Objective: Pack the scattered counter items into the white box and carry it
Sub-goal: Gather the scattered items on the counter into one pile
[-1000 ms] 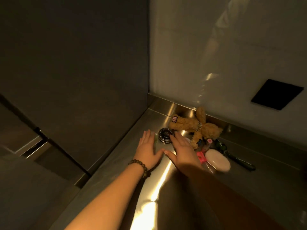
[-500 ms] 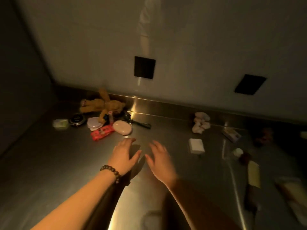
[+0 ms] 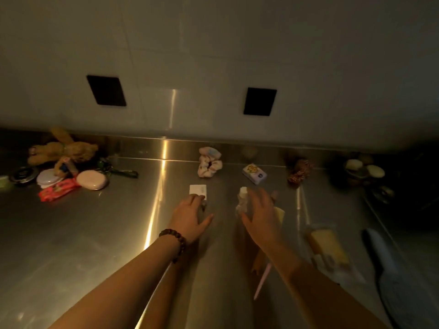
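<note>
Both hands hover over a steel counter in dim light. My left hand, with a bead bracelet on the wrist, is spread flat, its fingertips at a small white square charger. My right hand is spread too, just beside a small clear bottle with a white cap. Neither hand holds anything. At the far left lie a brown teddy bear, a round black tin, a white oval case and a red packet. No white box is in view.
A white scrunchie, a small printed pack and a patterned scrunchie lie near the back wall. A yellow wrapped bar, a blue hairbrush and a pink stick lie at the right. Two dark wall plates sit above.
The view has swung right from the counter's left corner to its middle. Both hands moved right with it, from the tin and bear to the white charger and the small bottle.
</note>
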`<state>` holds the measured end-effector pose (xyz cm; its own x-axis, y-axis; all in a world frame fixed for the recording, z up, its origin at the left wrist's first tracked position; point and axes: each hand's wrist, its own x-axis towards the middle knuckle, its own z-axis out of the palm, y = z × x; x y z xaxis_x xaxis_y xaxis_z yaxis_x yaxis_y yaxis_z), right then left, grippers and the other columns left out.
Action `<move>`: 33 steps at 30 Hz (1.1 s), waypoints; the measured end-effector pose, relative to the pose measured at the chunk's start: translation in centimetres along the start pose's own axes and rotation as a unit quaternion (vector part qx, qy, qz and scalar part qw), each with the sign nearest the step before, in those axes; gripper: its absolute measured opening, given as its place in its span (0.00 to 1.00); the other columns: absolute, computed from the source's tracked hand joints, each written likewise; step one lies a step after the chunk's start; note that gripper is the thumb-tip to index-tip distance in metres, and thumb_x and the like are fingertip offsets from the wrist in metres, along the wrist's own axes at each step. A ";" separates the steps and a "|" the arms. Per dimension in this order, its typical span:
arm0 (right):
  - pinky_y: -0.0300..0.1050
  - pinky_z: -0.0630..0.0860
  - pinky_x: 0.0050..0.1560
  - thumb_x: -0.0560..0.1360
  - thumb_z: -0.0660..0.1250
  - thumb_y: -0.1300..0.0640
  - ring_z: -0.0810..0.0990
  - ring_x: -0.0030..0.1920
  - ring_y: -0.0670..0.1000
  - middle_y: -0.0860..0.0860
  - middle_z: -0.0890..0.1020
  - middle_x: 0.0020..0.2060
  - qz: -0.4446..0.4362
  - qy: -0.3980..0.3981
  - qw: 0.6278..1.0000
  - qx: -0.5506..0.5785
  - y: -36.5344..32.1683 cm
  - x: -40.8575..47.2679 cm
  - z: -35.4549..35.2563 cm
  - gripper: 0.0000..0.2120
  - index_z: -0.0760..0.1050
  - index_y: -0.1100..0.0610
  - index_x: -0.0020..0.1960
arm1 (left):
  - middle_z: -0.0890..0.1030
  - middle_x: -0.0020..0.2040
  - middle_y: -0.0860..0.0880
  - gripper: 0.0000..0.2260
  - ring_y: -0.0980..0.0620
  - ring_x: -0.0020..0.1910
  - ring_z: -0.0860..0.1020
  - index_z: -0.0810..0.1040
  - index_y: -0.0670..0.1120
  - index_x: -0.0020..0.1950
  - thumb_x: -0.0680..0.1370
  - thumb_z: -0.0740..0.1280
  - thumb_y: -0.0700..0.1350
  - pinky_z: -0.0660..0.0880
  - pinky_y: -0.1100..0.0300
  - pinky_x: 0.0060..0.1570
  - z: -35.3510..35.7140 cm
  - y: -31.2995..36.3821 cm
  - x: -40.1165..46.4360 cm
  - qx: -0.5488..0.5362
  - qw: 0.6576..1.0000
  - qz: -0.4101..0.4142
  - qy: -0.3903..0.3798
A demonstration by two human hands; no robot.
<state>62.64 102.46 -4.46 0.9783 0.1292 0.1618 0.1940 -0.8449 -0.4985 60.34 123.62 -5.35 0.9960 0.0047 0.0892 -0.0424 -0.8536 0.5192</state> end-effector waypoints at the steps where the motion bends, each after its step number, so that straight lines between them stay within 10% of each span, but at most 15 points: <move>1: 0.50 0.65 0.68 0.74 0.68 0.51 0.61 0.72 0.55 0.52 0.60 0.73 -0.002 0.007 1.000 0.011 0.2 0.8 -0.3 0.33 0.58 0.48 0.74 | 0.67 0.69 0.48 0.28 0.49 0.67 0.65 0.64 0.49 0.71 0.74 0.64 0.59 0.63 0.53 0.68 0.1 0.0 0.7 0.011 1.000 -0.007 0.000; 6: 0.61 0.60 0.71 0.71 0.71 0.47 0.62 0.73 0.55 0.51 0.53 0.76 0.018 -0.076 0.997 0.001 0.0 4.3 0.9 0.45 0.46 0.44 0.77 | 0.59 0.74 0.46 0.39 0.46 0.72 0.58 0.57 0.50 0.75 0.69 0.68 0.63 0.57 0.50 0.70 0.8 -1.0 4.5 0.074 0.996 -0.030 -0.024; 12: 0.55 0.76 0.58 0.78 0.64 0.57 0.78 0.58 0.57 0.57 0.78 0.59 0.086 -0.131 0.979 0.130 -0.5 6.0 2.1 0.28 0.57 0.47 0.73 | 0.45 0.78 0.47 0.52 0.47 0.76 0.44 0.42 0.50 0.77 0.65 0.69 0.67 0.47 0.50 0.72 2.1 -2.1 7.8 0.135 0.983 -0.038 -0.120; 17: 0.56 0.74 0.57 0.78 0.62 0.58 0.82 0.47 0.55 0.55 0.82 0.47 0.084 -0.029 0.982 0.168 0.4 5.9 0.2 0.15 0.66 0.47 0.63 | 0.63 0.72 0.47 0.44 0.47 0.70 0.61 0.58 0.46 0.74 0.65 0.74 0.59 0.60 0.55 0.68 2.2 -2.9 8.7 0.075 0.990 -0.050 -0.106; 21: 0.42 0.75 0.37 0.77 0.64 0.58 0.77 0.42 0.49 0.59 0.80 0.52 0.186 0.078 0.961 0.187 3.6 6.9 -2.6 0.14 0.68 0.56 0.62 | 0.67 0.67 0.48 0.39 0.49 0.64 0.66 0.63 0.47 0.70 0.65 0.75 0.58 0.65 0.57 0.63 2.4 -2.2 8.8 0.044 0.995 -0.032 -0.082; 26: 0.41 0.70 0.47 0.74 0.70 0.52 0.76 0.55 0.53 0.57 0.76 0.57 0.312 -0.056 0.939 0.132 5.7 7.9 -2.8 0.24 0.68 0.61 0.65 | 0.66 0.68 0.48 0.38 0.50 0.65 0.64 0.63 0.47 0.70 0.65 0.74 0.58 0.63 0.58 0.64 3.3 -0.9 9.0 0.017 0.997 0.006 -0.078; 33: 0.42 0.75 0.48 0.75 0.68 0.54 0.75 0.44 0.49 0.54 0.78 0.47 0.307 -0.128 0.943 0.014 6.6 9.0 -0.6 0.13 0.74 0.60 0.56 | 0.66 0.68 0.49 0.37 0.50 0.66 0.64 0.62 0.48 0.71 0.68 0.73 0.55 0.64 0.58 0.64 2.9 -0.7 8.2 0.016 0.998 -0.001 -0.060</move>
<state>72.65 97.70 -5.78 0.8912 -0.2564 -0.3742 -0.4171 -0.7875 -0.4538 68.80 122.70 -7.46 0.9984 -0.0544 -0.0144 -0.0403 -0.8703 0.4910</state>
